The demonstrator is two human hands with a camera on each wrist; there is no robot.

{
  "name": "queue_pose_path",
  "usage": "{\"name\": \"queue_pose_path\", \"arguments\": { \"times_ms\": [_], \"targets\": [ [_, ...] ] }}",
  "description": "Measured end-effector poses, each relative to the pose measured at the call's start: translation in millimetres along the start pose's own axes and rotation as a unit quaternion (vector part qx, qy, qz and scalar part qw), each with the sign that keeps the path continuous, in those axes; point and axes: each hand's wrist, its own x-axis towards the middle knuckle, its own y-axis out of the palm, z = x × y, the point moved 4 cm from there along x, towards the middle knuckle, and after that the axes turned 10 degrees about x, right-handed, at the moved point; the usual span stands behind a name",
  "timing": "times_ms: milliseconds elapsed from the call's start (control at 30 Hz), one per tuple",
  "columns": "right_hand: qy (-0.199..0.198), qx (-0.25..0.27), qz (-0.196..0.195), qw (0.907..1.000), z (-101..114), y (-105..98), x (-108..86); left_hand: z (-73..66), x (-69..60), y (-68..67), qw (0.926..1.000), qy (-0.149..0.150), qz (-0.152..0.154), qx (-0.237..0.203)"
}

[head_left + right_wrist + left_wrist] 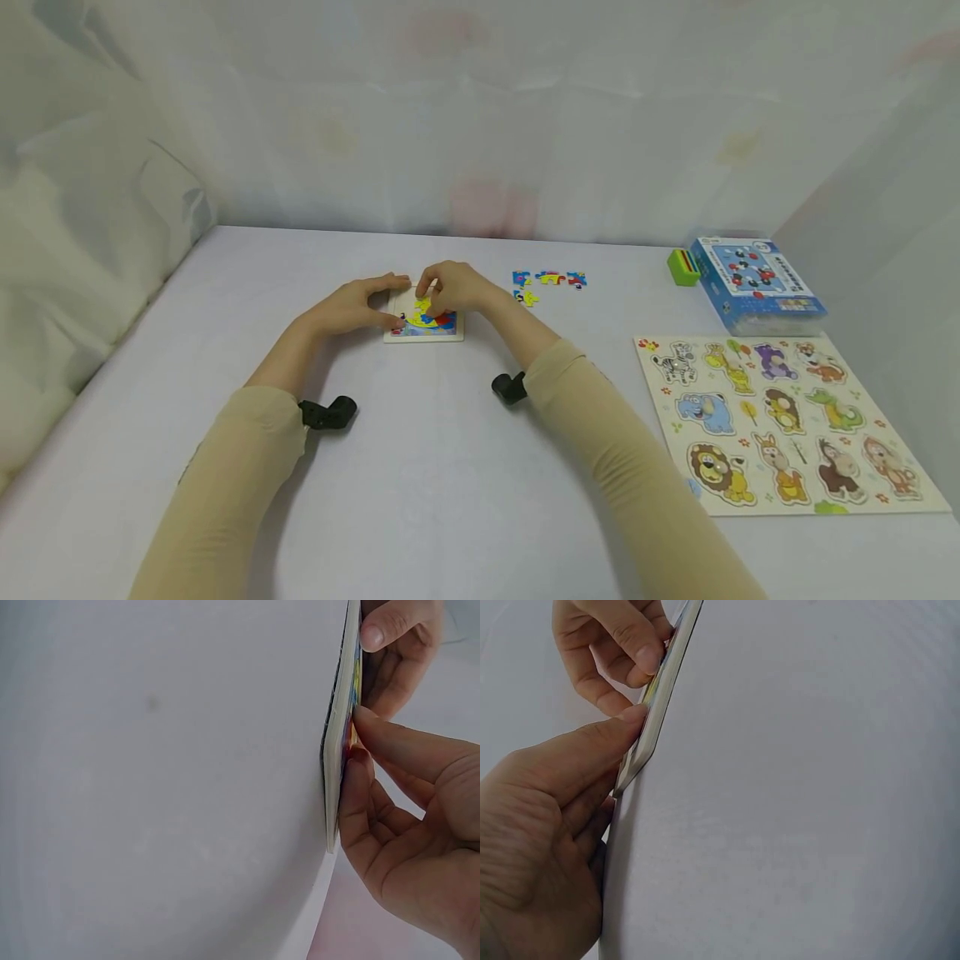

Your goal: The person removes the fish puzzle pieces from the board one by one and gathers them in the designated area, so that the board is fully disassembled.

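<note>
A small jigsaw puzzle board (423, 339) with a pale frame and a colourful picture lies flat on the white table. My left hand (348, 307) holds its left side, thumb on the near left part and fingers at the far left corner. Over the picture, my right hand (463, 287) bends its fingers and thumb around a yellow puzzle piece (422, 307); the fingertips partly cover it. In the right wrist view the right thumb (397, 739) and curled fingers meet at the board's face. Part of the picture is hidden by the hands.
Several loose puzzle pieces (551, 277) lie right of the board. Farther right are a green block-like object (683, 267), a blue box (765, 283) and a large animal puzzle board (738, 429). A white cloth wall (480, 125) stands behind the table.
</note>
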Motion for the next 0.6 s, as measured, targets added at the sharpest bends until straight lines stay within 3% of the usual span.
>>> {"name": "queue_pose_path", "arguments": {
  "times_ms": [300,600],
  "targets": [
    [-0.002,0.002,0.004,1.0000,0,2,0.8,0.7,-1.3,0.8,0.9999,-0.009,0.000,-0.006],
    [-0.005,-0.004,-0.001,1.0000,0,2,0.8,-8.8,-0.9,2.1,0.9997,-0.002,0.011,-0.021]
  ]
}}
